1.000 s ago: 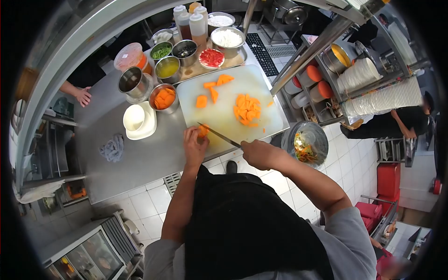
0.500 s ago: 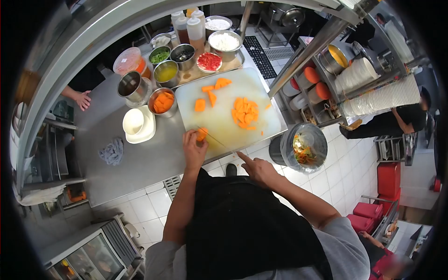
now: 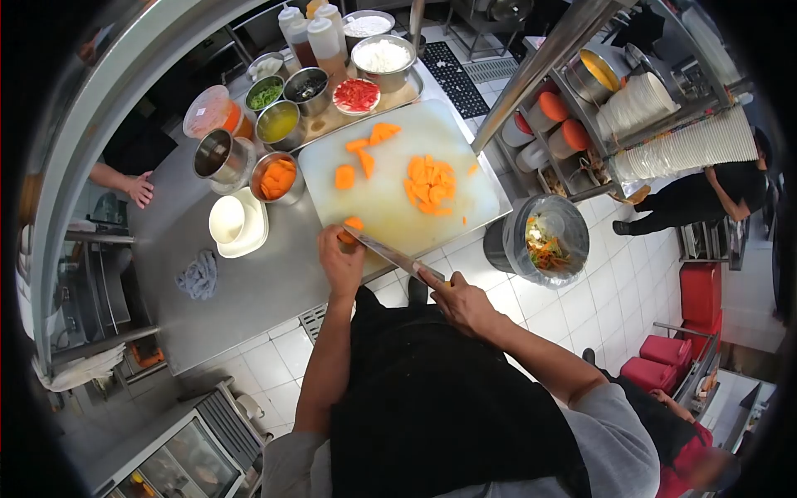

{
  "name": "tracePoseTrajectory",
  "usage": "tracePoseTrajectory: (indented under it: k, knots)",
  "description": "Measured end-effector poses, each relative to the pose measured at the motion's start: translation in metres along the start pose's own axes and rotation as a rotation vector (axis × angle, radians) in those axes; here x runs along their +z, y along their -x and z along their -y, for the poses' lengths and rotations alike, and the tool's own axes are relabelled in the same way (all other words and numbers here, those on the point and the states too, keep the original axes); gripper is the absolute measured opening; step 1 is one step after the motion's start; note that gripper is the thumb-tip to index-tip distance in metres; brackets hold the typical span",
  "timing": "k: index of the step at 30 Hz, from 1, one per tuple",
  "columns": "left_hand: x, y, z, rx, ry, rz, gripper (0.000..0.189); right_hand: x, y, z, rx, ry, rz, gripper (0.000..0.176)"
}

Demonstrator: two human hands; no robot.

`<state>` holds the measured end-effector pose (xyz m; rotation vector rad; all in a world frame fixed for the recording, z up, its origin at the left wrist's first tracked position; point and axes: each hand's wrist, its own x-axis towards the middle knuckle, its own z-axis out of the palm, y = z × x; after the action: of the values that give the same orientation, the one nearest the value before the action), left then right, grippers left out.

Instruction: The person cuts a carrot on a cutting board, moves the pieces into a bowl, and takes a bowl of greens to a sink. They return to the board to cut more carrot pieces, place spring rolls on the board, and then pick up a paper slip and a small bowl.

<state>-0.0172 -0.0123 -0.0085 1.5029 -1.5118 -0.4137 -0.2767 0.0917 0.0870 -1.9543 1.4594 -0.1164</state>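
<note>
My left hand (image 3: 340, 264) is closed on a carrot piece (image 3: 347, 237) at the near left edge of the white cutting board (image 3: 390, 224). A knife (image 3: 388, 255) is gripped in my right hand (image 3: 466, 307), its broad blade slanting up and left across the board's near edge. The blade's tip reaches the carrot under my left fingers; whether it cuts in is hard to tell. Sliced carrot (image 3: 430, 183) lies heaped on the board's right half. Larger carrot chunks (image 3: 363, 158) lie farther back on the left.
Left of the board stand a bowl of carrot slices (image 3: 277, 178), white dishes (image 3: 242, 222) and a grey cloth (image 3: 198, 275). Metal food containers (image 3: 279, 124) and squeeze bottles (image 3: 325, 39) line the back. A lined bin (image 3: 548, 245) is at right. Another person's hand (image 3: 139, 189) rests at the table's far left.
The knife has turned so its flat side shows, and my right hand has moved slightly down. My left hand stays on the carrot. The whole view has shifted slightly.
</note>
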Motion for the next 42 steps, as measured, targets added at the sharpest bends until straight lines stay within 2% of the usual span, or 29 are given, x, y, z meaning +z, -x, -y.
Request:
tracePoseTrajectory:
  k: [19,42]
  knots:
    - [-0.001,0.000,0.003,-0.020,-0.019,0.029,0.046,0.025,-0.003,-0.016,-0.049,0.036,-0.062,0.066]
    - [-0.001,-0.001,-0.002,-0.015,0.004,0.001,0.040,0.012,-0.024,-0.016,-0.036,0.024,0.051,0.065]
